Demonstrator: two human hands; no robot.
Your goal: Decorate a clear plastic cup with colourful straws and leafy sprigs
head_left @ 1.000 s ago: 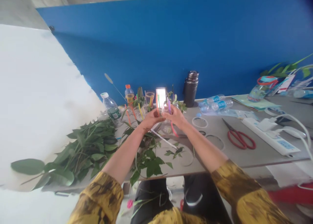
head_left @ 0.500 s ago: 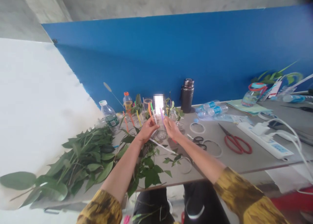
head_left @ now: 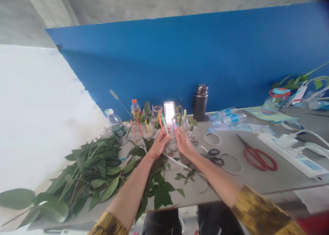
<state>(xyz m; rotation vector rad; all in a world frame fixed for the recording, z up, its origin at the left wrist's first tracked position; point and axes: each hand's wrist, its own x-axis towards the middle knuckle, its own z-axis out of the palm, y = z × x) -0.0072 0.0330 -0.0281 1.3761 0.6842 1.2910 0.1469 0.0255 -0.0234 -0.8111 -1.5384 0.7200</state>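
Observation:
Near the back middle of the table, my left hand (head_left: 158,146) has its fingers closed around the lower ends of several drinking straws. An orange straw (head_left: 161,123), a green straw (head_left: 162,118) and a white straw (head_left: 166,127) rise by its fingertips. My right hand (head_left: 184,144), slightly blurred, faces it with a purple straw (head_left: 173,124) at its closed fingertips. Between the hands stands a clear plastic container (head_left: 171,146); whether either hand touches it is hard to tell. Under my left wrist lie leafy cuttings (head_left: 160,188) and a white strip (head_left: 176,160).
A heap of leafy branches (head_left: 89,170) covers the left side. Bottles (head_left: 117,125) and a dark thermos (head_left: 200,103) stand at the back. Red-handled scissors (head_left: 259,157), black scissors (head_left: 214,156), white rings (head_left: 212,139) and a power strip (head_left: 290,156) lie to the right.
The view has shifted slightly, so most things on the table sit a little lower and farther right. Both hands stay close together by the clear container, with the straws still at their fingertips.

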